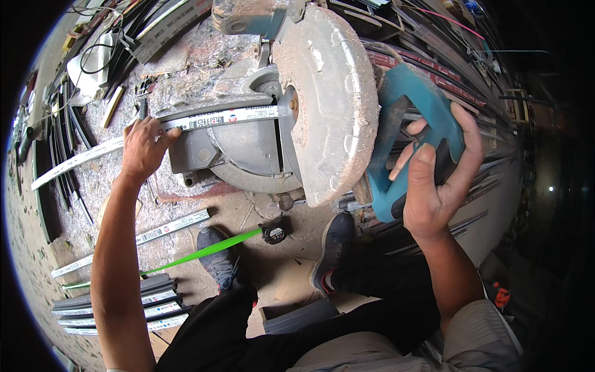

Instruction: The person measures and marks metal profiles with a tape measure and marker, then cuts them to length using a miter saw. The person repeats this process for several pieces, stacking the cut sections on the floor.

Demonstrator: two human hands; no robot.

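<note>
A long profile strip (254, 113) with a white printed film lies across the grey base (248, 147) of a miter saw, along its fence. My left hand (146, 147) is closed on the strip at the left end of the base, thumb along its top; the rest of the strip runs on leftward. My right hand (437, 186) is wrapped round the teal handle (396, 87) of the saw. The dusty metal blade guard (338, 111) stands over the right end of the strip, hiding most of the blade. Whether the blade turns cannot be seen.
A black tape measure (274, 231) with its green tape drawn out lies beyond my feet. Film-covered profiles (167, 226) rest at the lower left, with dark stacked profiles (161, 285) nearer. Offcuts and bars crowd both sides. A dark box-like piece (300, 316) sits between my legs.
</note>
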